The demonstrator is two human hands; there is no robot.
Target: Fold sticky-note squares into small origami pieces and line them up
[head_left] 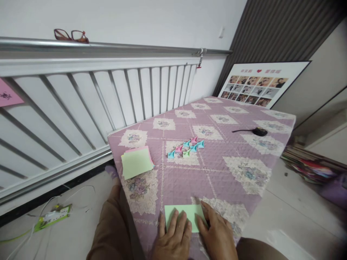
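Observation:
A light green sheet of paper (189,211) lies at the near edge of the cloth-covered table. My left hand (173,234) rests flat on it, fingers stretched and slightly spread. At the sheet's right edge is my right hand (217,231), its thumb on the paper and its index finger apart from it at the upper right corner. Whether the sheet is folded I cannot tell. Farther off sits a cluster of several small folded paper pieces (186,153) in blue, pink and green. To their left is a stack of coloured paper sheets (137,163), green on top.
A purple patterned tablecloth (184,184) covers the table. A black object with a thin strap (259,131) lies at its right. Behind stand a white radiator (151,90) and a photo board (252,86). Glasses (72,35) rest on the pipe; a power strip (52,217) is on the floor.

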